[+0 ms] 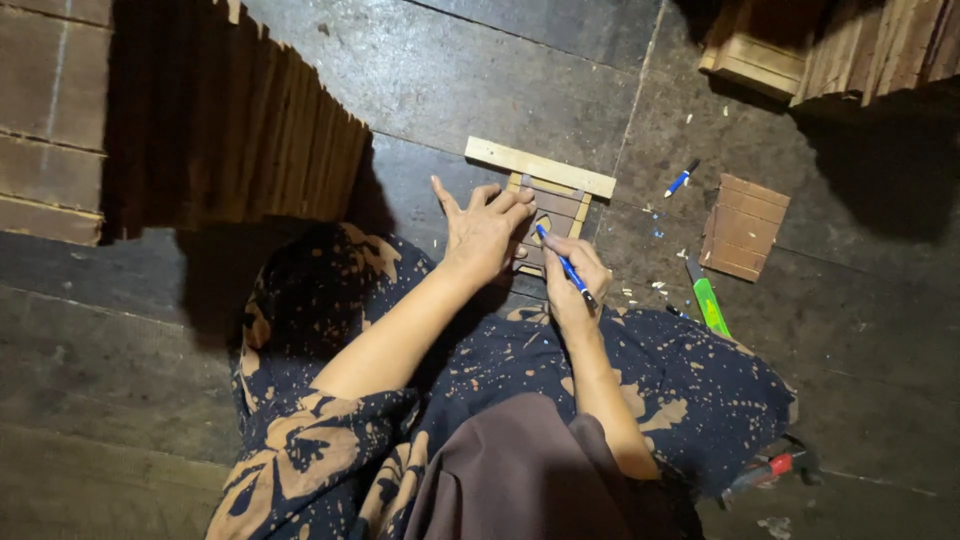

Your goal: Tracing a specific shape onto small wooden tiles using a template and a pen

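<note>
A small wooden piece of brown slats (560,205) with a pale crossbar (540,167) lies on the dark floor in front of my knees. My left hand (485,228) presses flat on its left side, fingers spread. My right hand (572,275) grips a blue pen (566,266), its tip touching the slats near the middle of the piece.
To the right lie a second brown slat panel (745,227), a blue marker (681,180), a green utility knife (709,302) and small wood chips. Stacks of wooden slats (260,130) stand at upper left and upper right (850,45). A red-handled tool (770,468) lies at lower right.
</note>
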